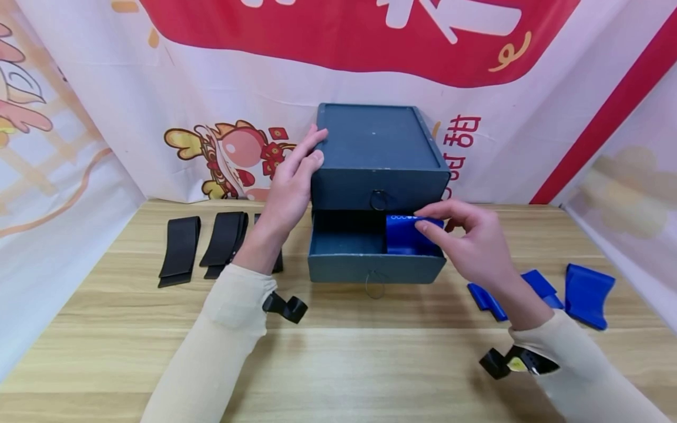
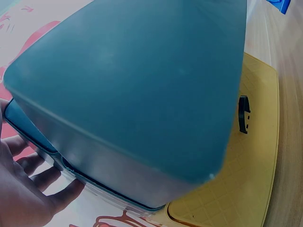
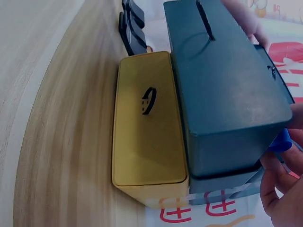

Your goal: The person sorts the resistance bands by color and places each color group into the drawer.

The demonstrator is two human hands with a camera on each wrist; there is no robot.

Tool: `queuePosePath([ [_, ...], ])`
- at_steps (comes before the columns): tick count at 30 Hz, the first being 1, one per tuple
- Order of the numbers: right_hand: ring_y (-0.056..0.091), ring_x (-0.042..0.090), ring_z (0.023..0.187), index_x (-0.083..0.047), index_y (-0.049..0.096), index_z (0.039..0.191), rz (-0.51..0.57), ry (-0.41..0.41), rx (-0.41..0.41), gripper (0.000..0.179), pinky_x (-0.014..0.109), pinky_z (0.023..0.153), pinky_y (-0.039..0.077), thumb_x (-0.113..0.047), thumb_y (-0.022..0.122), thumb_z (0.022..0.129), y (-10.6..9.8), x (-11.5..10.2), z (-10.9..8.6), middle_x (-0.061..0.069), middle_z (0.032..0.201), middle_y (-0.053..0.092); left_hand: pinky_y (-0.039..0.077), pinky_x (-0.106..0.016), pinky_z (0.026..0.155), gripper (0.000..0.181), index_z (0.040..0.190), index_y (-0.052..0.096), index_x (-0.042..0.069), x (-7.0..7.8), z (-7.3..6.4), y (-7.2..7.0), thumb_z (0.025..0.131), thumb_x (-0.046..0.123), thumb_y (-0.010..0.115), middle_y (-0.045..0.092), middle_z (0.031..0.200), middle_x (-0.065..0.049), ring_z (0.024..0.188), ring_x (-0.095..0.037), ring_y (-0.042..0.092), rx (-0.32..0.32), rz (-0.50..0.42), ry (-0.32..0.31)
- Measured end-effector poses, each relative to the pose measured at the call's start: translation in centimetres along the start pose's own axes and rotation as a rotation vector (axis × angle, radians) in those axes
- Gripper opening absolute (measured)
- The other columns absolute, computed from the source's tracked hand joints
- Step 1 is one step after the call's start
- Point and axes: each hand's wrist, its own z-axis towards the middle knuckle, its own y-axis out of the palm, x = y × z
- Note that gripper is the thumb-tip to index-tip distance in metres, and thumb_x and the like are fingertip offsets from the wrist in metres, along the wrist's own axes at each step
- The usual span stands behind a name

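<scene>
A dark teal drawer cabinet (image 1: pixel 370 138) stands at the back of the table, its teal drawer (image 1: pixel 338 269) pulled out. Inside that drawer, at its right end, is a blue folded band (image 1: pixel 404 238) with white printed marks along its top edge. My right hand (image 1: pixel 473 238) pinches this band between thumb and fingers; a bit of blue band (image 3: pixel 281 141) shows among the fingers in the right wrist view. My left hand (image 1: pixel 291 188) rests against the cabinet's left side, fingers extended along its upper edge. In the left wrist view the pulled-out drawer (image 2: pixel 137 80) hides part of the cabinet.
Below the teal drawer sits a yellow drawer front (image 3: pixel 147 142) with a black loop handle (image 3: pixel 150 100). Black folded bands (image 1: pixel 180 249) lie left of the cabinet, one partly behind my left arm. More blue bands (image 1: pixel 588 294) lie to the right. A printed cloth (image 1: pixel 238 76) hangs behind.
</scene>
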Motion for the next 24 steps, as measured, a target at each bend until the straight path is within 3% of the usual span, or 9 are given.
queuePosePath([
  [5,0.063,0.008,0.092,-0.010,0.082,0.112,0.004,0.003,-0.011,0.015,0.020,0.077,0.050,-0.012,0.076,0.098,0.1,0.7,0.1,-0.012,0.104,0.077,0.022,-0.039,0.136,0.049,0.163,0.045,0.025,-0.1,0.1,0.0,0.115,0.032,0.041,0.025,0.175,0.020,0.163,-0.002,0.020,-0.004,0.001,0.001],
  [13,0.056,0.009,0.099,-0.014,0.084,0.111,-0.037,-0.033,-0.001,0.017,0.024,0.079,0.045,-0.012,0.079,0.095,0.5,1.3,0.2,0.007,0.114,0.080,0.022,-0.040,0.135,0.049,0.162,0.046,0.024,-0.1,0.0,0.0,0.114,0.032,0.041,0.026,0.175,0.019,0.163,-0.002,0.021,0.001,0.002,0.007],
  [24,0.055,0.003,0.099,-0.015,0.086,0.107,-0.096,-0.114,0.048,0.018,0.020,0.077,0.042,-0.009,0.084,0.090,0.9,1.9,0.1,0.003,0.104,0.077,0.022,-0.039,0.135,0.048,0.162,0.046,0.026,0.0,0.0,0.0,0.115,0.032,0.041,0.026,0.175,0.019,0.163,-0.003,0.021,0.000,0.006,0.001],
])
